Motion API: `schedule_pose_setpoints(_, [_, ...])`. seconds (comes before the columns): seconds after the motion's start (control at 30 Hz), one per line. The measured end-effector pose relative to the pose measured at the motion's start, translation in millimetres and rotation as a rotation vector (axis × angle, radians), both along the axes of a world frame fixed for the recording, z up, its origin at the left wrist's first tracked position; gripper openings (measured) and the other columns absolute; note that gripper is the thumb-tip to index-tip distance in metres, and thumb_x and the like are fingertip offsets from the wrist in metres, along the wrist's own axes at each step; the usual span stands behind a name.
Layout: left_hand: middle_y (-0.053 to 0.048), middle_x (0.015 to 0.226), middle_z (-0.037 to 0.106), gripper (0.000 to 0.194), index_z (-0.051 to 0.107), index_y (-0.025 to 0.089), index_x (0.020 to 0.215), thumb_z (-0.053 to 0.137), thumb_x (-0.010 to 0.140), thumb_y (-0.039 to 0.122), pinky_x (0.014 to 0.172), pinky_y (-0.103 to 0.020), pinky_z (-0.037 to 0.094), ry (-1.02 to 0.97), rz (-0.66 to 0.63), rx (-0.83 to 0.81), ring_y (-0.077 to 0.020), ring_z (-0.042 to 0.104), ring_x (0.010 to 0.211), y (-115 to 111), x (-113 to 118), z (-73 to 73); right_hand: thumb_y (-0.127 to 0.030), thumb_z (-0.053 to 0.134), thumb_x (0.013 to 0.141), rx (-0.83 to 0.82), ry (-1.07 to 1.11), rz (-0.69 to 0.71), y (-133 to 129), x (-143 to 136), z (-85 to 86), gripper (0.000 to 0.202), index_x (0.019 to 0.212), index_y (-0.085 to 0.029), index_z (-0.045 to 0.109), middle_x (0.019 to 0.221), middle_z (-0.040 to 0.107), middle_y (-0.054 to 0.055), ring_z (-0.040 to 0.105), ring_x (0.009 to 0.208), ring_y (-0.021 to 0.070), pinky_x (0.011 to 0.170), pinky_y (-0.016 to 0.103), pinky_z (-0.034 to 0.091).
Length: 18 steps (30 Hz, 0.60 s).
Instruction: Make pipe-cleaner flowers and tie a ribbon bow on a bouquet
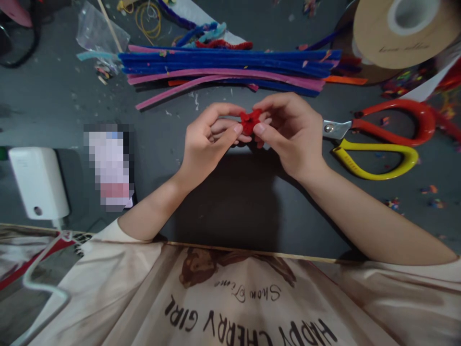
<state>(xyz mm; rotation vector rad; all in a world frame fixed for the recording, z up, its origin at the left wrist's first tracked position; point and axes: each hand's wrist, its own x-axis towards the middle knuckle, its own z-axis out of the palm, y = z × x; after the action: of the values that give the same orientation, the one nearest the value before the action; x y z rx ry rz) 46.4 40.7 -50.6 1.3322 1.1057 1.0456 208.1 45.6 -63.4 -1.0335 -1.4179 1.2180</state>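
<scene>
A small red fuzzy piece (pixel 251 122), shaped like a flower with several bent lobes, is pinched between both hands above the dark table. My left hand (pixel 212 137) grips its left side with thumb and fingers. On its right side, the thumb and fingertips of my right hand (pixel 293 129) close on it. Parts of the piece are hidden behind the fingertips. Just beyond the hands lies a bundle of blue and pink pipe cleaners (pixel 223 65). Scissors with one red and one yellow handle (pixel 378 166) rest right of my right hand, their blades hidden behind it.
A large spool (pixel 376 38) stands at the back right. At left lie a white power bank (pixel 38 182) with a cable and a blurred-out phone (pixel 110 166). A clear plastic bag (pixel 95 29) and yellow rubber bands (pixel 147 21) lie at the back left. Colourful fuzz scraps litter the right.
</scene>
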Motion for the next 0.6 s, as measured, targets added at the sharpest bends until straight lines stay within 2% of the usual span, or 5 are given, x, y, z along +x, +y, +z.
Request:
schedule_pose_setpoints(0.13, [0.005, 0.073, 0.069, 0.018, 0.058, 0.019, 0.091, 0.061, 0.083, 0.035, 0.064, -0.017, 0.058, -0.013, 0.009, -0.007, -0.0082, 0.071, 0.069, -0.6, 0.3, 2.9, -0.043, 0.064, 0.081, -0.044, 0.039, 0.016, -1.9, 0.3, 1.4, 0.026, 0.1, -0.025, 0.066, 0.083, 0.064, -0.002, 0.062, 0.069, 0.0071, 0.056, 0.018, 0.053])
schedule_pose_setpoints(0.3, [0.007, 0.066, 0.068, 0.018, 0.058, 0.019, 0.086, 0.061, 0.082, 0.037, 0.062, -0.017, 0.058, -0.039, 0.032, -0.002, -0.0074, 0.071, 0.066, 1.1, 0.4, 2.1, -0.042, 0.065, 0.08, -0.046, 0.07, 0.009, -2.4, -0.2, 1.3, 0.025, 0.1, -0.026, 0.067, 0.088, 0.065, -0.002, 0.065, 0.078, 0.0102, 0.055, 0.018, 0.052])
schedule_pose_setpoints(0.6, [0.008, 0.065, 0.068, 0.02, 0.057, 0.021, 0.083, 0.06, 0.082, 0.04, 0.062, -0.02, 0.059, -0.077, 0.002, 0.015, -0.0082, 0.071, 0.065, 0.1, -1.9, 0.9, -0.035, 0.07, 0.077, -0.073, 0.121, 0.054, -0.7, 0.6, 3.1, 0.021, 0.095, -0.024, 0.069, 0.08, 0.066, -0.004, 0.063, 0.07, 0.0063, 0.059, 0.017, 0.053])
